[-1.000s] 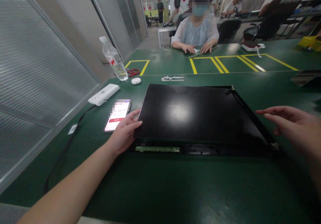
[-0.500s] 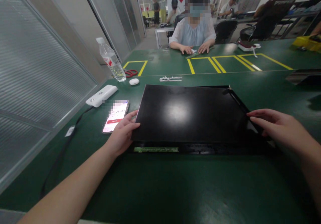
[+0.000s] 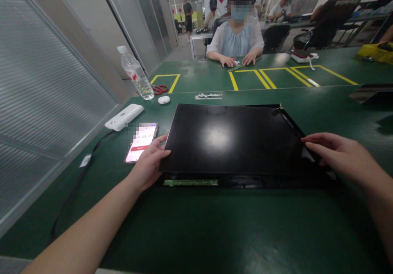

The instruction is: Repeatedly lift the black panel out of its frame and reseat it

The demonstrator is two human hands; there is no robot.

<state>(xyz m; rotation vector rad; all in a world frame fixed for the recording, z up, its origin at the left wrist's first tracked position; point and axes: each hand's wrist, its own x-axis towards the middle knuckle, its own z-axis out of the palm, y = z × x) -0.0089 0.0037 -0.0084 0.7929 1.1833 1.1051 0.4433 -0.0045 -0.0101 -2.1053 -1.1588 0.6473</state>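
A glossy black display panel lies tilted over a black frame, whose near strip and right side show beyond it. My left hand grips the panel's left edge, thumb on top and fingers partly hidden beneath. At the right edge, my right hand is closed with thumb and fingertips pinched; whether they hold the panel or the frame's side is hard to tell. Along the near strip of the frame sits a narrow green circuit board.
Left of the panel are a phone, a white power bank with a black strap, and a water bottle. Red-handled scissors, a white earbud case and white strips lie farther back. Opposite sits a masked person.
The panel and my left hand have shifted very slightly left. My right hand stays almost in place. A person standing far back has moved a little left.
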